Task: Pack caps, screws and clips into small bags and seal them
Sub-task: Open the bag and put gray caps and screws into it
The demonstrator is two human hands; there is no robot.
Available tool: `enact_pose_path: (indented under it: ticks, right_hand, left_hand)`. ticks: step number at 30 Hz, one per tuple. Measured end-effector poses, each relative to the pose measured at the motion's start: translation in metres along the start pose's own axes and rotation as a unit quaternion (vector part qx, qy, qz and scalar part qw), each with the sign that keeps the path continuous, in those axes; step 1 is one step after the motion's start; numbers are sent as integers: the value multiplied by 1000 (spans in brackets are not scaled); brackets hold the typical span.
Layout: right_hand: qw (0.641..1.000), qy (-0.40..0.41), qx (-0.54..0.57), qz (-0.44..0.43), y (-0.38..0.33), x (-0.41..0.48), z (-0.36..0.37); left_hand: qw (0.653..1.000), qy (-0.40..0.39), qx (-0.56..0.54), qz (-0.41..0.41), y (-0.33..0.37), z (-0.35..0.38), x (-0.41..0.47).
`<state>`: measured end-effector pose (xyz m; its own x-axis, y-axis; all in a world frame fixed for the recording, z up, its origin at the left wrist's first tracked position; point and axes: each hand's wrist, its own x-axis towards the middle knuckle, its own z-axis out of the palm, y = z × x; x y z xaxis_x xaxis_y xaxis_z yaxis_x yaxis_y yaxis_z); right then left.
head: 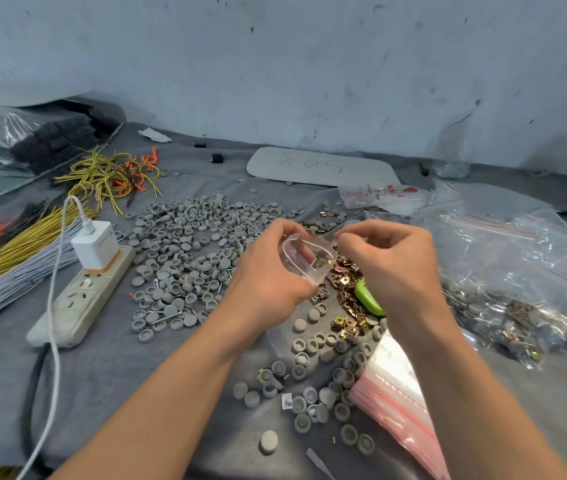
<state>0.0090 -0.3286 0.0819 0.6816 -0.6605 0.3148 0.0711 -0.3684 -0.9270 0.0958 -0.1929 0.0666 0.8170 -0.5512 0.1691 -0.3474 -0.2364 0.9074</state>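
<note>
**Inspector:** Status of packing?

**Checker:** Partly done. Heap of filled bags (pixel 503 306) toward the right edge of the table (pixel 136 393). One small clear bag (pixel 306 259) in hand, unsealed, a few pieces inside; type not discernible. Left to pack: wide spread of grey caps (pixel 185 251) mid-table, brass clips (pixel 344 285) just beside them, a few screws (pixel 166 316) among the caps. Stack of empty zip bags (pixel 392 386) near the front right corner.

**Inspector:** Hands?

**Checker:** Left hand (pixel 268 282) curled round the bag's left side, gripping. Right hand (pixel 389 258) pinching the right edge of the mouth between thumb and fingertips, remaining fingers bent.

**Inspector:** Position and orientation of the bag?

**Checker:** Held clear of the table, above the clips, right of centre. Mouth spread into an oval, facing up and tilted toward the person; closed bottom down, toward the clips. Long axis judged roughly upright, leaning. Seal not yet pressed.
</note>
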Motion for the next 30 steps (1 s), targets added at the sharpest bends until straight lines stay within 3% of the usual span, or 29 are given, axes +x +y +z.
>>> enact_pose_path:
  ticks: [2, 4, 6, 9, 14, 18, 21, 27, 30]
  right_hand:
    - [999, 45, -5, 8, 3, 7, -8]
    - [989, 34, -141, 8, 11, 12, -17]
    - [949, -43, -311, 24, 18, 13, -18]
    - [885, -151, -439, 31, 22, 7, -12]
    - [818, -213, -534, 17, 26, 0, 4]
    - [794, -225, -565, 16, 29, -4, 14]
    - [802, -218, -555, 16, 28, -4, 16]
    - [899, -140, -407, 84, 29, 4, 1]
    - [906, -136, -389, 94, 33, 5, -3]
  left_hand:
    - [998, 7, -61, -21, 0, -5, 1]
    - [990, 14, -135, -46, 0, -11, 3]
    - [977, 34, -201, -57, 1, -20, 6]
    - [963, 87, -251, -53, -2, -33, 11]
    - [986, 87, -139, -12, -8, -32, 8]
    - [998, 50, -46, -10, -8, -20, 6]
    - [999, 41, -28, -22, -8, -19, 8]
    - [999, 38, -23, -31, -8, -23, 7]
    - [999, 35, -18, -30, -8, -23, 7]
